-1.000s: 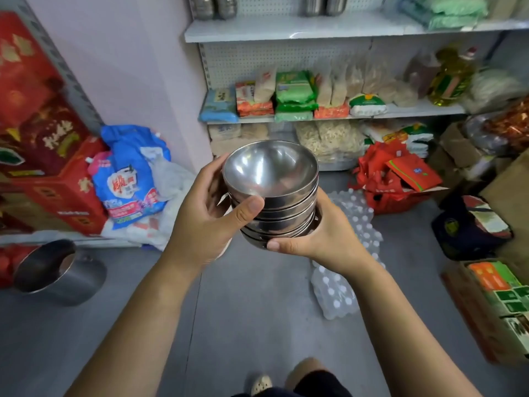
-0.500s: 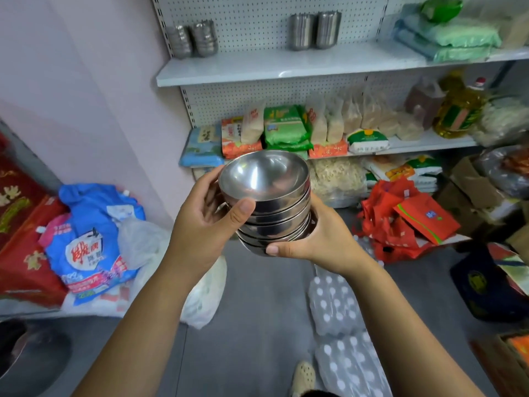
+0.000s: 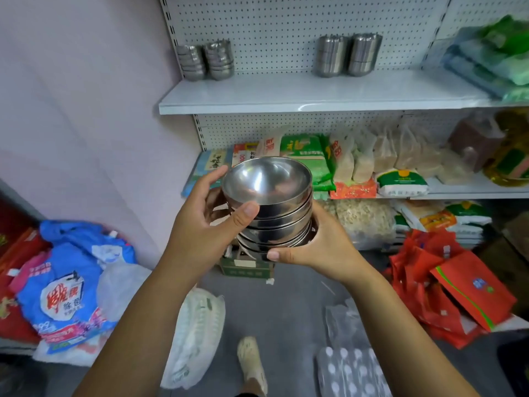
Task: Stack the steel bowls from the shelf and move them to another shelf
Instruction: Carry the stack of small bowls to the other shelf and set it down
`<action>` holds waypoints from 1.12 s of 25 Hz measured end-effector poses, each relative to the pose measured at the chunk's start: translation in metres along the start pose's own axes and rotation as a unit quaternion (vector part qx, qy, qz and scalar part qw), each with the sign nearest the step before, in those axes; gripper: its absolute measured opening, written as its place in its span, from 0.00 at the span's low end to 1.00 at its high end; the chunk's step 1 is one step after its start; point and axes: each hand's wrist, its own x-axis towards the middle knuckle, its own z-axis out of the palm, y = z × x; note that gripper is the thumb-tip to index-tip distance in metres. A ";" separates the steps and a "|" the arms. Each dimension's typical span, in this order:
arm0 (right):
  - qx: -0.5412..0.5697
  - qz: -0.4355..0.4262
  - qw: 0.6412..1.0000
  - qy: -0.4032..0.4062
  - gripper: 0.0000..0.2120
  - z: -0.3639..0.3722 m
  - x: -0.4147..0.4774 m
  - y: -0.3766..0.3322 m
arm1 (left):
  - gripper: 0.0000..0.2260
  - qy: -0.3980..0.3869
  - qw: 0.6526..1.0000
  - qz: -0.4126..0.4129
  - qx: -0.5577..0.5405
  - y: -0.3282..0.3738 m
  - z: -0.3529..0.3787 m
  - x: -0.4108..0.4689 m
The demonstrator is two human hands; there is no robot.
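A stack of several nested steel bowls (image 3: pixel 269 193) is held at chest height in the middle of the view. My left hand (image 3: pixel 206 224) grips its left side, thumb across the front and fingers behind. Cupping the bottom right of the stack, my right hand (image 3: pixel 317 247) has its thumb under the lowest bowl. Above stands a white shelf (image 3: pixel 286 96) with two short stacks of steel bowls (image 3: pixel 206 60) at its left end and two stacks of steel cups (image 3: pixel 346 54) further right.
A lower shelf (image 3: pixel 458 190) holds food packets and an oil bottle (image 3: pixel 509 159). Blue bags (image 3: pixel 65 285) lie on the floor at left, red bags (image 3: pixel 446 285) at right, white sacks and a small carton (image 3: pixel 246 267) ahead. My foot (image 3: pixel 252 365) is below.
I have stepped closer to the shelves and the view has tilted up, bringing the white upper shelf fully into sight. Both hands keep the same grip on the bowl stack.
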 end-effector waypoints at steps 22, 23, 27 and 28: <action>0.035 -0.016 0.994 0.099 0.37 -0.032 0.430 0.059 | 0.27 -0.101 0.982 0.123 0.102 -0.065 -0.017 0.456; 0.032 -0.017 0.995 0.092 0.38 -0.038 0.450 0.063 | 0.27 -0.091 0.979 0.137 0.124 -0.066 -0.016 0.475; 0.028 -0.040 0.996 0.072 0.39 -0.069 0.543 0.075 | 0.22 -0.026 0.959 0.183 0.213 -0.068 -0.011 0.559; 0.024 -0.045 0.996 0.070 0.39 -0.077 0.568 0.079 | 0.21 -0.016 0.952 0.195 0.237 -0.069 -0.008 0.581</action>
